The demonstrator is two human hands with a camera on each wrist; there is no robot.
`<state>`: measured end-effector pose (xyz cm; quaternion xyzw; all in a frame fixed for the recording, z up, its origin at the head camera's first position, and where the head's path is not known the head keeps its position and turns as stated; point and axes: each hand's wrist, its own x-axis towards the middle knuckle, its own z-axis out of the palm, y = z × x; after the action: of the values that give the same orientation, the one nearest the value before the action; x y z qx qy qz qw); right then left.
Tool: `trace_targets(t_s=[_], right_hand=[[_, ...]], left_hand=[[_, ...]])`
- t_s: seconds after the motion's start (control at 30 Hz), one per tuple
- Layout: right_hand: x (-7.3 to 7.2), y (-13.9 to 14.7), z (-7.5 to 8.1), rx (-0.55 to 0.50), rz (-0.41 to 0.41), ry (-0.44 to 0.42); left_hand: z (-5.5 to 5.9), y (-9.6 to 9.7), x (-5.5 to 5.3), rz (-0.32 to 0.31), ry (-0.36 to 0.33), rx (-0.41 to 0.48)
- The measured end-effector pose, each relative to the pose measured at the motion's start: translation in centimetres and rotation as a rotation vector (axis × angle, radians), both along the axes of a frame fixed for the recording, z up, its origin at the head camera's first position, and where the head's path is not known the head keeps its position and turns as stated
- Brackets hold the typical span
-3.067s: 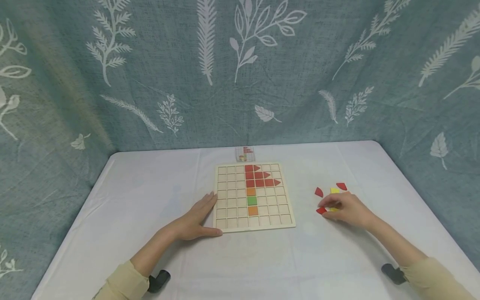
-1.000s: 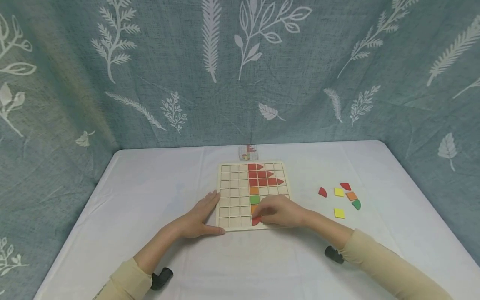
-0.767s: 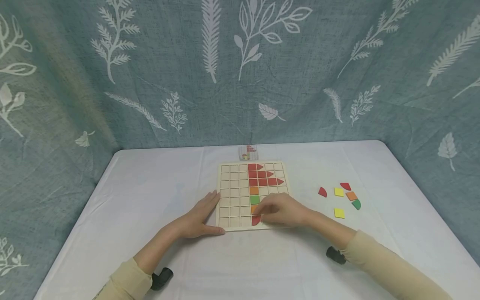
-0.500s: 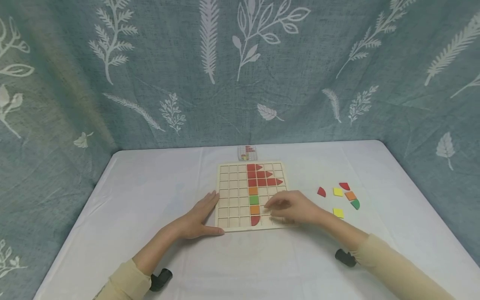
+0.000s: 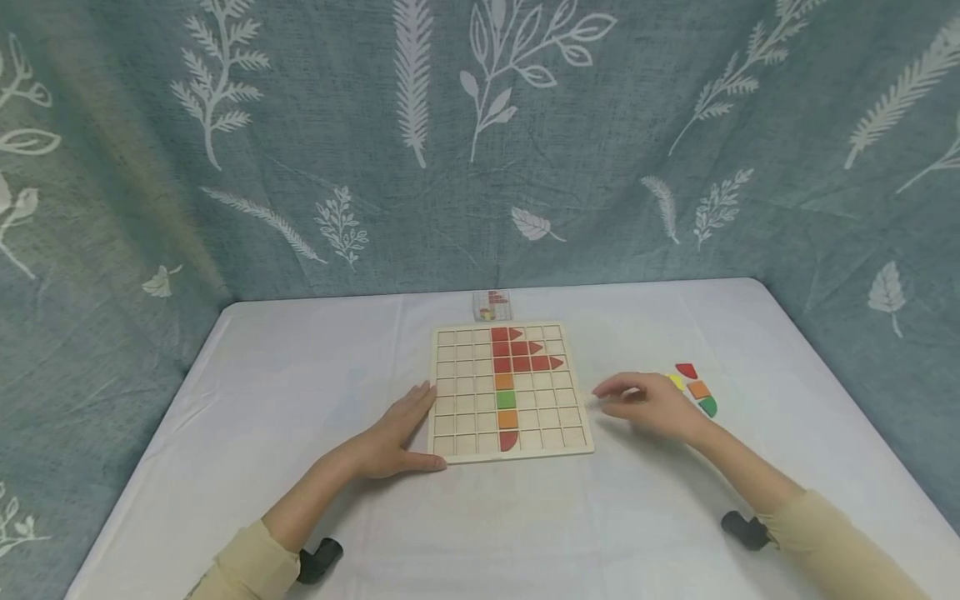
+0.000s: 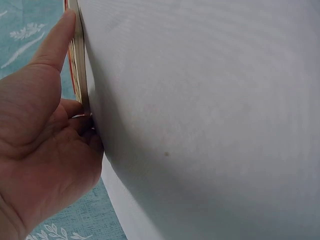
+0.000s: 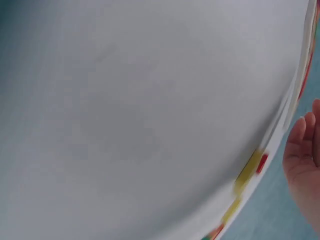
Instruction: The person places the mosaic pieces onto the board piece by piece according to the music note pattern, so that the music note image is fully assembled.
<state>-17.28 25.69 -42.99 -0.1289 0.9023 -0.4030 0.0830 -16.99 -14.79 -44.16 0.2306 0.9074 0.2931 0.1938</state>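
Observation:
My left hand [image 5: 393, 437] rests against the left edge and near-left corner of the wooden grid board [image 5: 517, 457]; the left wrist view shows its thumb along the board's side. Red squares and triangles form three rows at the board's top, and below them run an orange square [image 5: 504, 381], a green square [image 5: 506, 399], another orange square [image 5: 507, 418] and a red quarter-circle piece [image 5: 508, 441]. Just right of the board, my right hand [image 5: 648, 404] hovers with fingers loosely bent and nothing between them. It hides some loose pieces from the head view.
Beyond the right hand lie a red quarter-circle [image 5: 686, 370], a yellow square [image 5: 677, 382], an orange square [image 5: 699, 389] and a green quarter-circle [image 5: 708, 406]. A small pattern card [image 5: 492, 305] lies behind the board. The right wrist view shows two yellow pieces [image 7: 247, 172] edge-on.
My right hand picked up a red quarter-circle from the right, set it in the bottom row below the orange square, let go, and moved back right off the board. The left hand stayed put.

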Motion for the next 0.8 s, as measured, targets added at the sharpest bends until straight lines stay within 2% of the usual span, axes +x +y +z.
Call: trace_targets(t_s=[0.37, 0.63, 0.8], right_hand=[[0.5, 5.9, 0.4, 0.045, -0.155, 0.019], [0.1, 8.3, 0.0, 0.136, -0.186, 0.102], [-0.2, 8.9, -0.3, 0.190, -0.202, 0.093]], left_hand=[[0.0, 0.0, 0.1, 0.000, -0.007, 0.012], [0.0, 0.0, 0.1, 0.003, -0.012, 0.008], [0.1, 0.0, 0.1, 0.005, -0.010, 0.007]])
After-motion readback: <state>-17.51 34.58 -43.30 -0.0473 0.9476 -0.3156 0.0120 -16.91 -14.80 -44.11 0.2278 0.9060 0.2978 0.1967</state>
